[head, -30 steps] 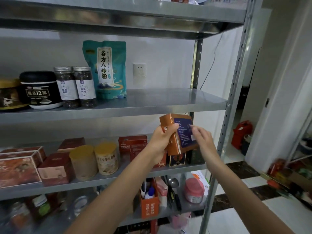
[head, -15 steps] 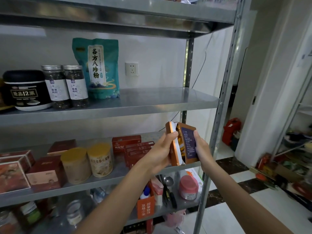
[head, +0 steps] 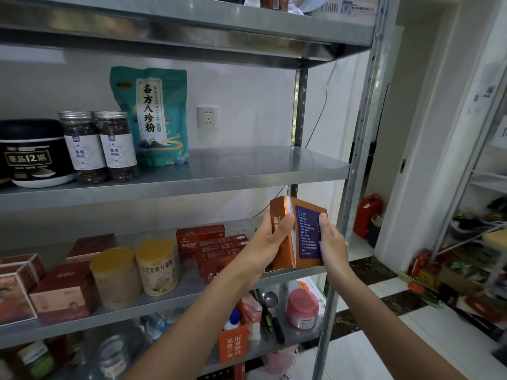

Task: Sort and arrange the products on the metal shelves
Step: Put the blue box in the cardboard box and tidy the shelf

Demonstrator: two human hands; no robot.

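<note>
Both hands hold an orange box point(head: 304, 234) upright, just above the right end of the middle shelf point(head: 196, 290), beside the red boxes point(head: 216, 249). The left hand point(head: 270, 242) grips the orange side, thumb curled over the front edge. The right hand point(head: 330, 245) grips the dark blue printed face, thumb along it. It may be two boxes pressed together; this is hard to tell. A teal pouch point(head: 153, 116) stands on the upper shelf point(head: 260, 165).

Middle shelf point(head: 260, 165) bare right of teal pouch point(head: 153, 116); red boxes point(head: 216, 250) crowd lower shelf point(head: 153, 305).
</note>
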